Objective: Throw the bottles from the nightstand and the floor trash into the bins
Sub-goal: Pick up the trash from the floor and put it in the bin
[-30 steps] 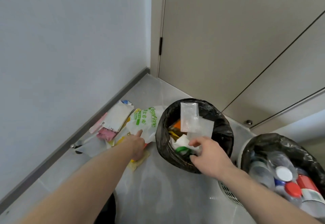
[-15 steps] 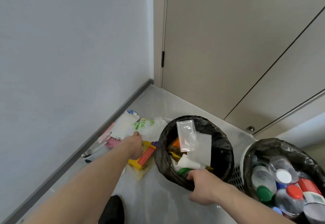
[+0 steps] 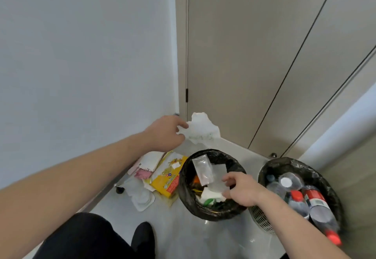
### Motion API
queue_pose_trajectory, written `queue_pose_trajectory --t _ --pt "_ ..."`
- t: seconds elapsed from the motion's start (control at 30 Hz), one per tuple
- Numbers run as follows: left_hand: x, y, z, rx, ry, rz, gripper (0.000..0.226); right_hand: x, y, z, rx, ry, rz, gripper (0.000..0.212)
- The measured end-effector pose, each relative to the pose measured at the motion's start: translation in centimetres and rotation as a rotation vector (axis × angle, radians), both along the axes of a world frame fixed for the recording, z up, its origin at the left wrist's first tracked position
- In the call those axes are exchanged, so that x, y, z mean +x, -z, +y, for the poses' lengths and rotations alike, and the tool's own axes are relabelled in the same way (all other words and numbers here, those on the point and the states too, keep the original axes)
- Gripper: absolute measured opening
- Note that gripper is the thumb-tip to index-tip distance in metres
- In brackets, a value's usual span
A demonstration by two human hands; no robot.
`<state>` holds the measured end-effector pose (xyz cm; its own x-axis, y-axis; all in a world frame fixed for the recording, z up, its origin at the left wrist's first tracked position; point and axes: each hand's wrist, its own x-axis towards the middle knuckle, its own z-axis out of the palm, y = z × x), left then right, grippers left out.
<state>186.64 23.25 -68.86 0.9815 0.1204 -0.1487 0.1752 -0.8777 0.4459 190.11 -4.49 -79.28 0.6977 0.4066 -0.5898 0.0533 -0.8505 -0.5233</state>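
Head view: left hand (image 3: 164, 131) pinches a white wrapper (image 3: 200, 130), lifted above the floor trash (image 3: 162, 175) by the wall. Right hand (image 3: 242, 190) hangs over the left bin (image 3: 187, 189) with loosely curled fingers; whether it grips anything I cannot tell. Right bin (image 3: 333, 193) holds bottles (image 3: 313, 205)

Crumpled white plastic bag (image 3: 200, 131) aloft, above wrapper-filled black-lined bin (image 3: 188, 195); bottle-filled bin (image 3: 333, 195) beside.
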Motion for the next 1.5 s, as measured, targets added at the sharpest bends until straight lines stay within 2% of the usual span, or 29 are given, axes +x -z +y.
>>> queue_pose_trajectory --t 0.13,0.27,0.5,0.7,0.87,0.93,1.0,1.13,1.2,1.27,1.4,1.5 --pt "-1.4 -4.1 -4.6 -0.132 -0.023 -0.080 0.031 -1.1 -1.8 -3.0 0.086 0.109 -0.042 0.047" --pt "-2.1 -3.7 -7.3 -0.154 -0.066 -0.058 0.023 -2.0 -2.6 -5.4 0.115 0.176 0.000 0.046" --pt "-2.1 5.5 -7.4 0.033 -0.077 0.302 0.023 -1.5 -2.1 -7.6 0.120 0.265 0.056 0.040" --pt "0.3 11.3 -8.4 0.046 -0.055 0.370 0.006 0.7 -1.1 -6.9 0.139 0.259 0.074 0.043" --pt "3.7 15.6 -9.6 0.060 -0.066 0.418 0.012 2.8 0.0 -6.0 0.147 0.278 0.096 0.041" --pt "4.6 18.0 -9.9 0.034 -0.123 0.406 0.047 3.4 0.5 -5.5 0.161 0.275 0.097 0.042" --pt "4.7 19.7 -10.4 0.007 -0.127 0.424 0.063 3.9 1.0 -5.0 0.169 0.261 0.088 0.044" --pt "3.4 22.5 -11.2 0.042 0.040 0.576 0.064 4.0 1.4 -4.1 0.179 0.213 0.075 0.046" --pt "3.3 22.5 -10.8 0.055 0.075 0.572 0.053 3.8 1.4 -3.9 0.189 0.173 0.072 0.046" --pt "3.9 21.3 -9.8 0.044 0.045 0.485 0.053 3.5 1.2 -3.9 0.175 0.124 0.062 0.047" --pt "4.5 16.0 -6.1 0.056 0.045 0.251 0.049 2.4 0.5 -3.3 0.156 0.078 0.074 0.048" --pt "3.0 12.6 -1.8 0.126 0.063 0.229 0.042 1.0 -0.2 -0.7 0.190 0.113 0.100 0.046"
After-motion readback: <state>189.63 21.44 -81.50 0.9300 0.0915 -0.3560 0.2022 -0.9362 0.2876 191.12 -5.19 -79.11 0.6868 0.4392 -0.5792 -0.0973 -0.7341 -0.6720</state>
